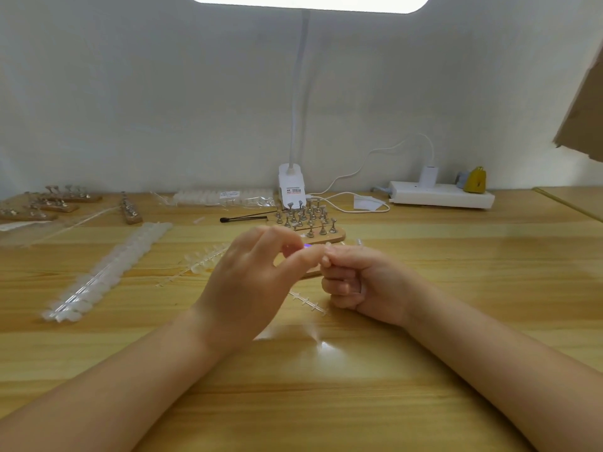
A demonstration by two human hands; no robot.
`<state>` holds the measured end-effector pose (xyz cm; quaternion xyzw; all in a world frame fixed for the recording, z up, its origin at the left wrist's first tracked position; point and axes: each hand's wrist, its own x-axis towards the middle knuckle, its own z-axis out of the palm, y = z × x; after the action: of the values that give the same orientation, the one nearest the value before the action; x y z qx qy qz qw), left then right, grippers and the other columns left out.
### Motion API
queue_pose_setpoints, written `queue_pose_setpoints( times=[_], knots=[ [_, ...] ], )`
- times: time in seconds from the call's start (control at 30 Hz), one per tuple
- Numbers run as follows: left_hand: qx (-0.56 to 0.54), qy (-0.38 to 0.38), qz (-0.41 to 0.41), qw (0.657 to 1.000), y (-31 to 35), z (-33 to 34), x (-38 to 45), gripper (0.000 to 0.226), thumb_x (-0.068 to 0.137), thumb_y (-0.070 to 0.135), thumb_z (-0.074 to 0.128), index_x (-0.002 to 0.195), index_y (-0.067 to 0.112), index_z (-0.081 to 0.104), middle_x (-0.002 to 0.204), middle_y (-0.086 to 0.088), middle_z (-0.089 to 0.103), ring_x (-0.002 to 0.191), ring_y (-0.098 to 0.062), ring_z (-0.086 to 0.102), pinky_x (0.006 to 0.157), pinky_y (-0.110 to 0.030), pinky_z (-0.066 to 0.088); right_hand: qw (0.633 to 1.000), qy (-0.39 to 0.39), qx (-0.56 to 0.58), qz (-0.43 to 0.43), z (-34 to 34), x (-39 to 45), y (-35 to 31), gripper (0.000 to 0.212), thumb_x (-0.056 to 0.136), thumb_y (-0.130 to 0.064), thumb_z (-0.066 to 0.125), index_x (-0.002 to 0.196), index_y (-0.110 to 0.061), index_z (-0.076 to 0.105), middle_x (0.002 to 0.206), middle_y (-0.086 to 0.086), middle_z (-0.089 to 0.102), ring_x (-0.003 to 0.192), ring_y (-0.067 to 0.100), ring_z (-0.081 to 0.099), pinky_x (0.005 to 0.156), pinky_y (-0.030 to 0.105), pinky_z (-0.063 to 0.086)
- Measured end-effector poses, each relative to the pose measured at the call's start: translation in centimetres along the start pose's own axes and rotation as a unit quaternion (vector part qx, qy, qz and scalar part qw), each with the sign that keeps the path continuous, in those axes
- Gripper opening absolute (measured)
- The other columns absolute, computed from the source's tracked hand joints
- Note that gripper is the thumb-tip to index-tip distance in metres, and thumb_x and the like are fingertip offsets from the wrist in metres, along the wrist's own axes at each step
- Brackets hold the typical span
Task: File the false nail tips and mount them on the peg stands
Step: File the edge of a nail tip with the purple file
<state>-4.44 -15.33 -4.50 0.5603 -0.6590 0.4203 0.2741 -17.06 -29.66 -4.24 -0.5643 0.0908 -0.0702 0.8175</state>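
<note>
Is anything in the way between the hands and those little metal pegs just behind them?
Nothing visible blocks the way. The left hand and right hand meet just in front of the peg stands, with only bare table between. Whether they hold a nail tip is too blurred to tell.

Glossy wooden table (424, 321) — metal pegs (303, 216), translucent plastic tips (107, 272).

A single head-worn wide-angle camera looks forward and slightly down across a wooden table (424, 370), close above the wearer's forearms. It faces a white desk lamp (292, 187) clamped at the table's far edge, centred against the wall, with the lamp's lit head cropped at the top.
</note>
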Motion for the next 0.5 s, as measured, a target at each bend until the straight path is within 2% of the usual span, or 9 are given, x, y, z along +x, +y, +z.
queue_pose_setpoints(
  times=[0.07,0.13,0.23,0.3,0.4,0.5],
  knots=[
    [-0.025,0.018,0.032,0.999,0.7,0.1,0.2,0.034,0.087,0.003,0.065,0.115,0.021,0.058,0.102,-0.003,0.050,0.088,-0.021,0.053,0.080,-0.032,0.045,1.000,-0.009,-0.015,-0.006,0.2,0.0,0.0,0.013,0.077,-0.023,0.066,0.075,-0.016,0.055,0.056,-0.005,0.032,0.046,0.005,0.037,0.041,0.017,0.017],
    [-0.035,0.015,0.052,0.998,1.4,0.4,0.3,0.027,0.092,0.008,0.059,0.115,0.021,0.056,0.104,-0.001,0.048,0.091,-0.020,0.051,0.083,-0.030,0.042,0.999,-0.020,-0.034,-0.012,0.3,-0.1,0.0,0.011,0.079,-0.024,0.064,0.070,-0.017,0.061,0.058,-0.003,0.032,0.046,0.005,0.037,0.041,0.017,0.017],
    [-0.024,-0.011,-0.006,1.000,0.7,0.2,0.1,0.036,0.078,0.001,0.075,0.109,0.018,0.069,0.097,-0.008,0.058,0.087,-0.024,0.053,0.079,-0.033,0.042,1.000,-0.006,-0.019,-0.001,0.2,-0.2,-0.1,0.009,0.082,-0.023,0.060,0.074,-0.017,0.059,0.054,-0.007,0.033,0.046,0.005,0.037,0.039,0.015,0.019],
    [-0.031,-0.011,-0.040,0.999,0.3,-0.1,0.1,0.041,0.074,0.000,0.079,0.109,0.019,0.069,0.093,-0.011,0.062,0.082,-0.027,0.057,0.076,-0.036,0.047,1.000,0.004,0.000,0.005,0.0,-0.1,-0.1,0.010,0.083,-0.024,0.054,0.077,-0.016,0.052,0.053,-0.008,0.032,0.046,0.005,0.038,0.039,0.015,0.019],
    [-0.052,0.028,0.009,0.998,1.0,0.2,0.3,0.039,0.084,0.004,0.070,0.115,0.022,0.056,0.102,-0.005,0.055,0.087,-0.023,0.057,0.082,-0.032,0.045,1.000,-0.006,-0.011,-0.001,0.1,-0.1,0.0,0.011,0.085,-0.024,0.054,0.079,-0.015,0.052,0.057,-0.005,0.033,0.046,0.005,0.038,0.040,0.016,0.018],
    [-0.038,0.007,0.042,0.998,1.5,0.4,0.1,0.030,0.088,0.008,0.063,0.115,0.021,0.057,0.105,-0.002,0.049,0.092,-0.020,0.052,0.085,-0.030,0.042,0.999,-0.029,-0.042,-0.005,0.2,-0.1,0.0,0.013,0.088,-0.021,0.057,0.077,-0.015,0.055,0.060,-0.002,0.035,0.047,0.005,0.038,0.041,0.018,0.016]
  ],
)
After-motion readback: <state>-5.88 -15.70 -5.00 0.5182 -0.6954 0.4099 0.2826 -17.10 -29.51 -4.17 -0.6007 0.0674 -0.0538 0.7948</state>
